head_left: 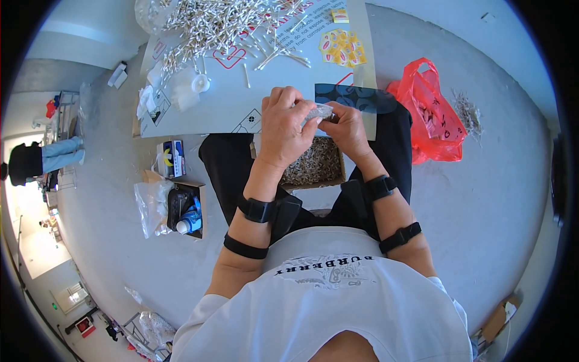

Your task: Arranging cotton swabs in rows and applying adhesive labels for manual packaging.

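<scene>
Above the lap of the seated person, both hands meet over a flat cardboard sheet (211, 111) laid on the grey floor. Left hand (283, 130): fingers curled closed over one end of a small clear plastic packet (319, 113). Right hand (347, 130): fingertips pinched on the opposite end of the same packet. The packet sits between the two hands, just above the near edge of the cardboard sheet and directly over a small open cardboard box (316, 163) filled with pale, thin sticks. The box rests against the person's legs.

Far edge of the cardboard sheet: a loose heap of white cotton swabs (223, 24) spreads across it, with single swabs scattered toward the middle. Far right corner of the sheet: a cluster of yellow packets (342, 48). Left edge of the sheet: crumpled white plastic wrappers (181, 90).

Floor, right of the sheet: a red plastic bag (431, 114), touching the person's leg. Floor, left of the legs: an open cardboard box (184, 208) holding a bottle, with a clear bag just beside it. Both forearms carry black straps.
</scene>
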A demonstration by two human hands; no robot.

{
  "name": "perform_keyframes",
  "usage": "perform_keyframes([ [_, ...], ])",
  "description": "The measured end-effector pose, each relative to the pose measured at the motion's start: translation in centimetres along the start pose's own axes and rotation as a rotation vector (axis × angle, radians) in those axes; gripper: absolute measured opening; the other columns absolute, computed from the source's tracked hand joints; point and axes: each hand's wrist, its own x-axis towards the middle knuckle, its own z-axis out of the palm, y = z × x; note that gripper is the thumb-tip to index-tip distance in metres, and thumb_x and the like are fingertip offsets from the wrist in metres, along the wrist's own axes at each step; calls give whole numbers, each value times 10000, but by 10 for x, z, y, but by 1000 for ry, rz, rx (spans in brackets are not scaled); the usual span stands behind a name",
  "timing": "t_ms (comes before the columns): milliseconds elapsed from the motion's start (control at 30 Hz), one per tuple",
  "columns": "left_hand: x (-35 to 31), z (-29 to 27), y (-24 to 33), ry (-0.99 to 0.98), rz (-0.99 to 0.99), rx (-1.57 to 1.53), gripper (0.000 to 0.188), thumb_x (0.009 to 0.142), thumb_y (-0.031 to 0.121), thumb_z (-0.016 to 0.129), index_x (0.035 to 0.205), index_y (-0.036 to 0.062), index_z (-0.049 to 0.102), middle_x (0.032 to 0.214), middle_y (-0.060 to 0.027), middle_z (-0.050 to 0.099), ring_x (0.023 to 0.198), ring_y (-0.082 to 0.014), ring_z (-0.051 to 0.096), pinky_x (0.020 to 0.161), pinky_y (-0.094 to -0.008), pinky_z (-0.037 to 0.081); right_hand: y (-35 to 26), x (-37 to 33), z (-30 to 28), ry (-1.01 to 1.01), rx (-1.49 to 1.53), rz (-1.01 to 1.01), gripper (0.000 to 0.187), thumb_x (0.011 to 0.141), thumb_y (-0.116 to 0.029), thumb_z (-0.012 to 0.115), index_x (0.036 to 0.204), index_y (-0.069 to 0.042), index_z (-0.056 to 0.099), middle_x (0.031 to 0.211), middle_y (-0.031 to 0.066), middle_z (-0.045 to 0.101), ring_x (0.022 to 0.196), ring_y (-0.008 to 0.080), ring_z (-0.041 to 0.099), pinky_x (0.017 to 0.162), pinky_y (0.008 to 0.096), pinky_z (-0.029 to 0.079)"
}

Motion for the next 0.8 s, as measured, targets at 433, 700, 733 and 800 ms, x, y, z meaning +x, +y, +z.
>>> perform_keyframes([
  [433, 3, 13, -4, 173, -89, -314, 149, 685, 49, 754, 804, 61, 666, 1029, -46, 606, 1002, -271, 524, 847, -387, 428, -3, 1, 0, 35, 76, 13, 196, 763, -100, 757, 929, -26, 684, 667, 7, 608, 593, 54, 518, 535, 261, 431],
  [700, -4, 21, -32, -66, -286, -570, 156, 773, 7, 733, 917, 13, 674, 898, -49, 659, 794, -117, 601, 668, -245, 464, -5, 7, -5, -46, 219, 83, 151, 775, -41, 756, 913, -28, 693, 717, -31, 620, 615, 27, 525, 529, 206, 421],
  [733, -5, 25, -34, -29, -284, -628, 142, 779, -10, 728, 908, 5, 672, 851, -47, 657, 760, -101, 597, 649, -229, 461, -5, 7, -6, -45, 217, 84, 151, 775, -41, 756, 913, -28, 693, 717, -31, 620, 615, 27, 525, 529, 206, 421],
  [800, -7, 32, -37, -15, -289, -644, 127, 779, -26, 724, 889, 2, 667, 851, -43, 653, 758, -94, 589, 651, -227, 461, -5, 8, -8, -63, 291, 100, 231, 800, -55, 746, 1024, -42, 692, 786, -8, 655, 636, 45, 561, 546, 195, 427],
])
